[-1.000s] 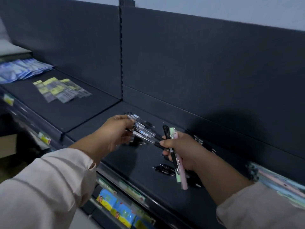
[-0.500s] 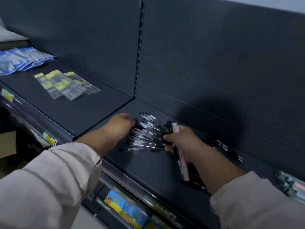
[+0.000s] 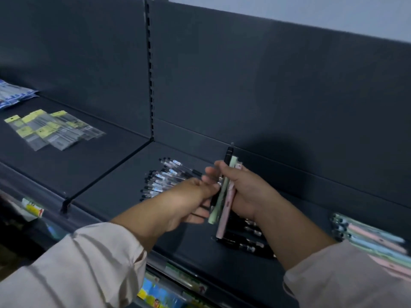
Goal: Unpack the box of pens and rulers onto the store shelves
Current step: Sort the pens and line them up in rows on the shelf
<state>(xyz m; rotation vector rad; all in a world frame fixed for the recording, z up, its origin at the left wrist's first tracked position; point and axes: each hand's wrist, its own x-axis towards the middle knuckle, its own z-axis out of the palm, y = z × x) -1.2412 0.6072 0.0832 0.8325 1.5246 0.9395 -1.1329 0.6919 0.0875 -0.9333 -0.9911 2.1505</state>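
Change: left hand (image 3: 186,201) has left clear pens pile (image 3: 164,178) at centre — now touches three pens (image 3: 224,196), pinch unclear | right hand (image 3: 249,192) grips them | meaning: probably sorting next.

wall: a pale wall (image 3: 311,12) is seen above the unit | back: dark grey panels (image 3: 266,85) are joined at a slotted upright (image 3: 151,74) | shelf (image 3: 124,196): dark, split by a thin black divider (image 3: 106,173) | front edge: a label rail (image 3: 184,277) is fitted | light: dim; a soft shadow is cast on the right panel
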